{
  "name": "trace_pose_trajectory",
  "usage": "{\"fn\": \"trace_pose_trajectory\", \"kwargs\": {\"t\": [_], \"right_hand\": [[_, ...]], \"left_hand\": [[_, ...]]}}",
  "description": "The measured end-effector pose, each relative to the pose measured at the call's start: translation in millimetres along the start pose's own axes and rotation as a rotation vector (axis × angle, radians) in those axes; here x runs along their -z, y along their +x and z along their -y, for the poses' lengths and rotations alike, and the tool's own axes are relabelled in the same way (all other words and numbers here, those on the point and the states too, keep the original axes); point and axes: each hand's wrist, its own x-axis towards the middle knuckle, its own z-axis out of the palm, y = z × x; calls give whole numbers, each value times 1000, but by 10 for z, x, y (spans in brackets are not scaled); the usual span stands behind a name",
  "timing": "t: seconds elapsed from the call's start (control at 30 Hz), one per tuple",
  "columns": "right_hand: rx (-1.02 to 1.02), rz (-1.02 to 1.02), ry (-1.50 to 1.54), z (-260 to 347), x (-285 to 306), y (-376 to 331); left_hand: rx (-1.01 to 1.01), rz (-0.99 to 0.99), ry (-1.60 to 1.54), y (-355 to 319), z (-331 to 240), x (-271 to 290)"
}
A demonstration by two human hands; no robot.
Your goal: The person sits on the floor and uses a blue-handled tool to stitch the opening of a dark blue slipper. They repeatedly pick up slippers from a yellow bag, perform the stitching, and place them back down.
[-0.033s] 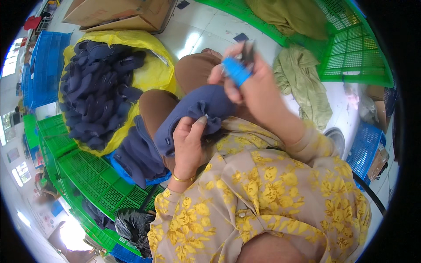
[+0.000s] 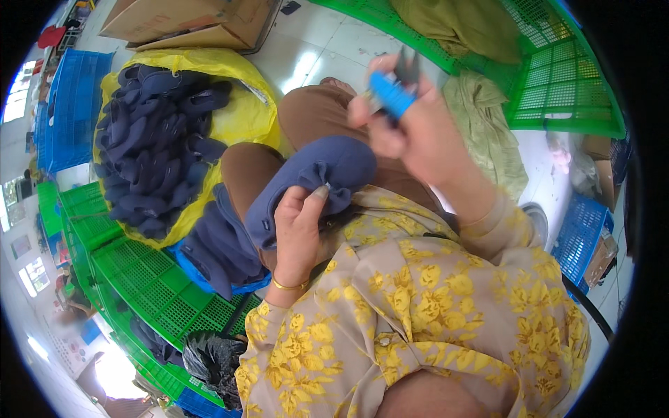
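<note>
A curved, navy padded fabric piece (image 2: 339,155) with a gathered spot and a small stitched mark lies across my lap. My left hand (image 2: 298,217) is closed on its lower part, the thumb pressing beside the gather. Up and to the right, apart from the fabric, my right hand (image 2: 418,125) is closed round what look like thread snips (image 2: 408,67) with dark blades and a blue grip. Motion blurs their details. More navy fabric (image 2: 221,244) is draped beside my left knee.
At the left, a yellow bag (image 2: 240,111) holds a heap of navy padded pieces (image 2: 157,146). Green crates (image 2: 150,279) stand nearer. A green basket (image 2: 568,87) with olive cloth (image 2: 460,28) is at the far right, and a cardboard box (image 2: 181,21) at the back.
My right hand has moved up and slightly right with the snips, farther from the fabric piece. The left hand and the piece have stayed in place.
</note>
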Motion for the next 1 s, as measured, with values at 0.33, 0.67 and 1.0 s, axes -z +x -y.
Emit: {"fn": "trace_pose_trajectory", "kwargs": {"t": [0.33, 0.67, 1.0], "right_hand": [[243, 154, 38, 2436, 2048, -193], [33, 78, -1149, 129, 582, -263], [289, 511, -1509, -346, 365, -305]], "left_hand": [[98, 59, 58, 71, 128, 13], [163, 206, -89, 161, 197, 156], [160, 249, -142, 206, 338, 246]]}}
